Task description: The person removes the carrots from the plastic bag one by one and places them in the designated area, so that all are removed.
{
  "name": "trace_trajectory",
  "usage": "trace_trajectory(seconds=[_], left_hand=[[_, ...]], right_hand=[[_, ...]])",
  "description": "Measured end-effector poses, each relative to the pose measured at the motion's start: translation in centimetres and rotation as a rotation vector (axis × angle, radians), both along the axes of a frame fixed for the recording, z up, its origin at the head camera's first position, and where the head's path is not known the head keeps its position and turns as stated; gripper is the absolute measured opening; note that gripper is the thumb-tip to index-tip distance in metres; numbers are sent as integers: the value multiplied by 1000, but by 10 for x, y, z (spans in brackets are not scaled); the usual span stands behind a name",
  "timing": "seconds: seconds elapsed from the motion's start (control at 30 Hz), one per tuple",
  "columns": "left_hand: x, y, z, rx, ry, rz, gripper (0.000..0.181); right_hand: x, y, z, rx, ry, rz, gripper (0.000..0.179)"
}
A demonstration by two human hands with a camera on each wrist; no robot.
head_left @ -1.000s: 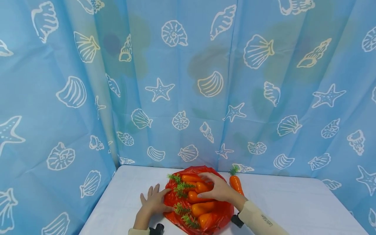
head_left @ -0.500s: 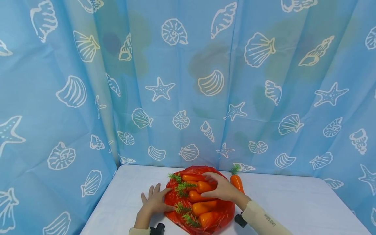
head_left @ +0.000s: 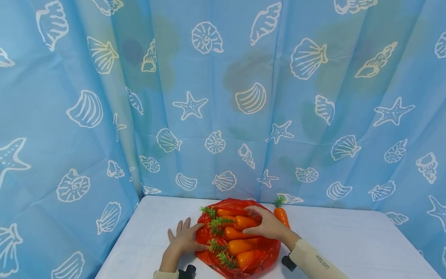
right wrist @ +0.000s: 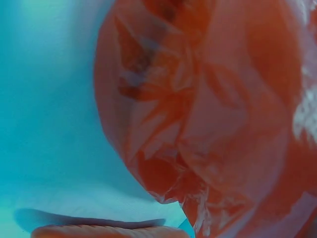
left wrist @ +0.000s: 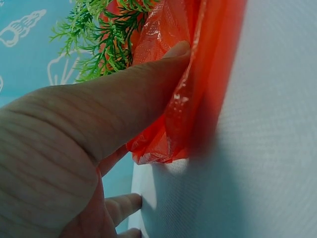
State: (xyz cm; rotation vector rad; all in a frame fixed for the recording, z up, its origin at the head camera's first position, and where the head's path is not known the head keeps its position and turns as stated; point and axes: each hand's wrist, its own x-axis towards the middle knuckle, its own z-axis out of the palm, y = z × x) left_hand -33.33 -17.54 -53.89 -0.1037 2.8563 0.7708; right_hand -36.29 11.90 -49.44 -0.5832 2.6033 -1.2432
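A red plastic bag (head_left: 270, 257) lies on the table with its mouth toward the left, holding several shiny orange carrots (head_left: 240, 247) with green, feathery tops (head_left: 216, 247). My left hand (head_left: 182, 238) rests at the bag's left edge, fingers spread and index fingertip at the rim. In the left wrist view its thumb (left wrist: 133, 94) lies straight over the lip. My right hand (head_left: 268, 225) reaches over the carrots from the right. Its thumb and fingers arch apart on either side of one carrot (head_left: 245, 222). The right wrist view is mostly filled by the bag (right wrist: 213, 124).
One loose carrot (head_left: 280, 217) lies on the table behind the right forearm, outside the bag. The table (head_left: 331, 240) has a white cover. A blue curtain (head_left: 216, 116) with white seashell prints stands close behind and to the left.
My right hand has drawn slightly to the right over the carrots, and more of the carrot between its thumb and fingers shows. The bag's right side bulges a little farther right. My left hand stays put.
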Motion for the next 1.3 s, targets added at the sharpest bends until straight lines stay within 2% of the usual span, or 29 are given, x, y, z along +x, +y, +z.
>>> trace_trajectory(seconds=[0.27, 0.5, 0.87, 1.3], left_hand=[[-2, 2, 2, 6, -6, -1, 78], [-2, 4, 5, 4, -3, -10, 79], [0, 8, 12, 0, -1, -5, 79], [1, 2, 2, -8, -24, 19, 79]], right_hand=[[0, 5, 0, 13, -35, -3, 70], [-2, 10, -3, 19, -32, -13, 72], [-4, 13, -4, -21, -49, 12, 63], [-5, 6, -19, 20, -69, 5, 64]])
